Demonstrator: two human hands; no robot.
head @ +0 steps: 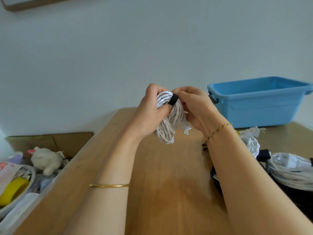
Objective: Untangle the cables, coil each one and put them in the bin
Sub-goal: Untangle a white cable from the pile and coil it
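A coiled white cable [171, 122] is held upright above the wooden table [169, 175], between both hands. My left hand [149, 114] grips the coil from the left, thumb across its front. My right hand [196, 109] pinches a black strap [173, 99] wrapped around the top of the coil. The cable's white plug [185, 128] hangs beside my right palm. The blue bin [259, 106] stands at the back right of the table, and what lies inside it is hidden.
More cables lie at the right: a white coil [253, 145] with a plug [252, 131], a larger white bundle [291, 170] and black cable [216, 178] behind my right forearm. Left of the table sit a cardboard box [50, 141], a plush toy [46, 160] and yellow tape [13, 190].
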